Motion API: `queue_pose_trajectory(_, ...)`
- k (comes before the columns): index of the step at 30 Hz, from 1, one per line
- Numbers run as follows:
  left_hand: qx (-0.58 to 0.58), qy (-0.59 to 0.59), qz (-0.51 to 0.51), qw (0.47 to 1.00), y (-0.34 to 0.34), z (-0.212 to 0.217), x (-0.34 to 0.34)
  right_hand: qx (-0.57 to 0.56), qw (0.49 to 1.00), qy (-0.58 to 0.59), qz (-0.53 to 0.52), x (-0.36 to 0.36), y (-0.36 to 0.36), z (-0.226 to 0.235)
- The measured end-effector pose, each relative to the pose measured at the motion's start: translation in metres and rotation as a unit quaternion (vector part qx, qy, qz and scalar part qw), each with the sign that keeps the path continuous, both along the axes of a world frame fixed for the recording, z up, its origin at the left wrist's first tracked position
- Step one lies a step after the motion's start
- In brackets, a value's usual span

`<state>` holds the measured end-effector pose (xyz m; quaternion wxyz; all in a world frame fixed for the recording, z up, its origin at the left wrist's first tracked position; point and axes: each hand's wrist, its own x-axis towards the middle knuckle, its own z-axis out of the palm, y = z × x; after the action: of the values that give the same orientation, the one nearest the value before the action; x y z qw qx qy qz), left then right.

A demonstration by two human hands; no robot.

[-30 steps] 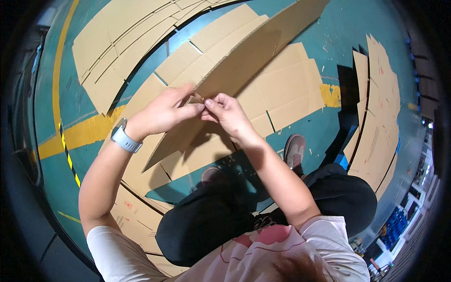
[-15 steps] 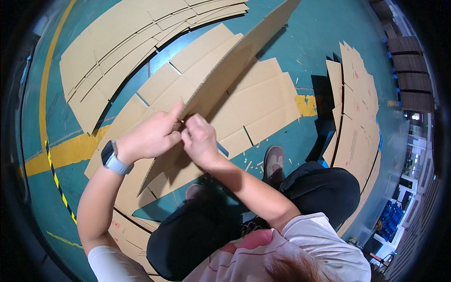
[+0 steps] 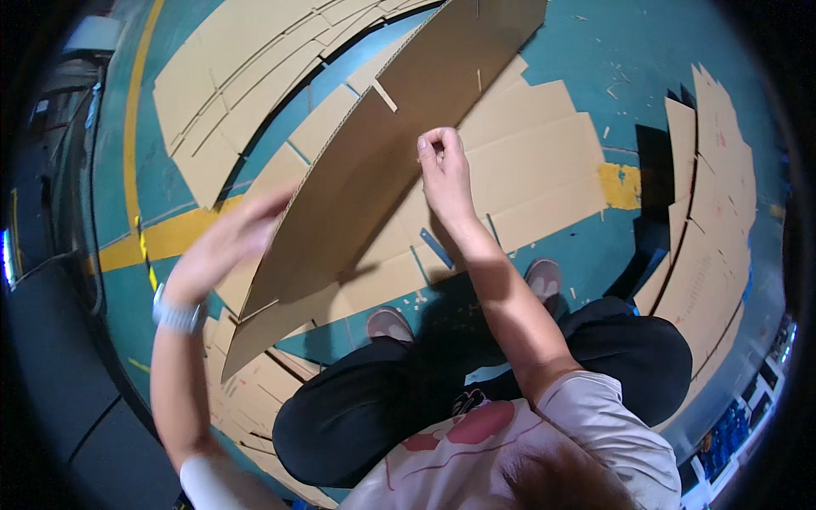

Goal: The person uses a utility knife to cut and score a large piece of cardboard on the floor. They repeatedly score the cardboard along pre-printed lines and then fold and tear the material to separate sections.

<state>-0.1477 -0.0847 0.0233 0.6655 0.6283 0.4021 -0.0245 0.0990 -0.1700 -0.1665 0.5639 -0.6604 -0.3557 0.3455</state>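
A large brown cardboard sheet [image 3: 357, 178] stands tilted on edge across the middle, with a narrow slot cut into its upper edge. At its left edge is my left hand [image 3: 229, 246], smeared by motion; whether it grips the sheet cannot be made out. My right hand [image 3: 446, 183] is held in front of the sheet's right face, with thumb and fingers pinched together. Anything between those fingertips is too small to name. Beneath the upright sheet lie flat, slotted cardboard sheets [image 3: 527, 161].
Another stack of cardboard sheets [image 3: 246, 59] lies at the far left, and a printed stack [image 3: 710, 221] at the right. Small cardboard scraps dot the green floor [image 3: 629, 51]. My shoes [image 3: 391, 324] are close to the flat sheets. A dark padded surface [image 3: 59, 365] stands at the left.
My hands have separated: the right moved up and right off the sheet's edge, the left moved left and down along it. The upright sheet leans differently, showing more of its right face.
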Motion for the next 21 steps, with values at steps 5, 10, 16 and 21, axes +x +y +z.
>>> queue_pose_trajectory(5, 0.024, 0.031, -0.008, 0.999, 0.039, -0.031, 0.108, 0.000, 0.999, 0.028, 0.038, -0.010, 0.022, 0.039)
queue_pose_trajectory(10, 0.061, 0.034, -0.058, 0.996, 0.039, -0.040, 0.128, -0.018, 0.998, 0.003, 0.052, 0.005, 0.016, 0.030)
queue_pose_trajectory(16, 0.134, 0.013, -0.106, 0.985, 0.036, -0.041, 0.135, -0.014, 0.997, 0.014, 0.079, 0.010, 0.008, 0.030)
queue_pose_trajectory(21, 0.172, 0.081, -0.181, 0.965, 0.047, -0.034, 0.142, -0.014, 0.994, 0.053, 0.091, 0.011, 0.007, 0.029)
